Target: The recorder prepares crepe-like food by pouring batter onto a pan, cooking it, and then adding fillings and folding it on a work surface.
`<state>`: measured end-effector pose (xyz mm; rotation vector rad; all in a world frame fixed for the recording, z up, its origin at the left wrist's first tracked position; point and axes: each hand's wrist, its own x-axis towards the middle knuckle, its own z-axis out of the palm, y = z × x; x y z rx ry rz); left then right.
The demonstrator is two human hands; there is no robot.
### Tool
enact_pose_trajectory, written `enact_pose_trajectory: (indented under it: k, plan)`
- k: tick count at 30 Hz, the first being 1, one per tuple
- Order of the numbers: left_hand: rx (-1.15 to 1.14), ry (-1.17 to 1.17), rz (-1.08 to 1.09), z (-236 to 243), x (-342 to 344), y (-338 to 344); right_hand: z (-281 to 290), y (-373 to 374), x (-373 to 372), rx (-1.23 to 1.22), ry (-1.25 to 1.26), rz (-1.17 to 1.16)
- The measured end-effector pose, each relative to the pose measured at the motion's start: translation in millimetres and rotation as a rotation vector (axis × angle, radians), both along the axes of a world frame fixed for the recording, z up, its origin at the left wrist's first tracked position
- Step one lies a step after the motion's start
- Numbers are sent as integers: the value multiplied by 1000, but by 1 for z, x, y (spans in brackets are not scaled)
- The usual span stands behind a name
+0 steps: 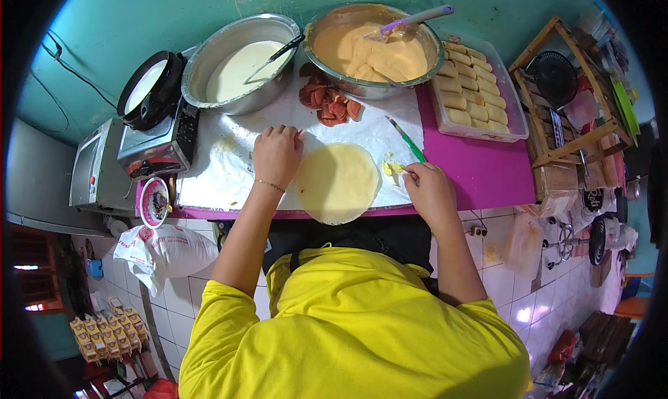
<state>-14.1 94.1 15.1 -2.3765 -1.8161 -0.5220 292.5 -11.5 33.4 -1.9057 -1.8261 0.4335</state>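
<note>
Meat slices (334, 110) lie behind the pancake (337, 183), left of the tub (480, 132).

- White sack (174, 249), on the floor at left: red printed lettering.
- Dark patch (593, 200), far right: short word in light letters.
- Yellow packets (108, 333), lower left: brown markings, too small to read.

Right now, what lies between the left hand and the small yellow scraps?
In the head view, a thin round pale-yellow pancake lies between the left hand and the small yellow scraps.
</note>
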Motion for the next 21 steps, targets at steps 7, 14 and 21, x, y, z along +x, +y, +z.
enact_pose_trajectory:
  k: [7,14,21]
  plan:
    - [-143,-1083,59,-17,-11,-38,0,6,-8,11,68,1]
    - [185,-1496,58,-31,-18,-72,20,13,-14,10,61,-24]
    - [202,-1296,18,-44,-15,-80,16,6,-62,-54,297,206]
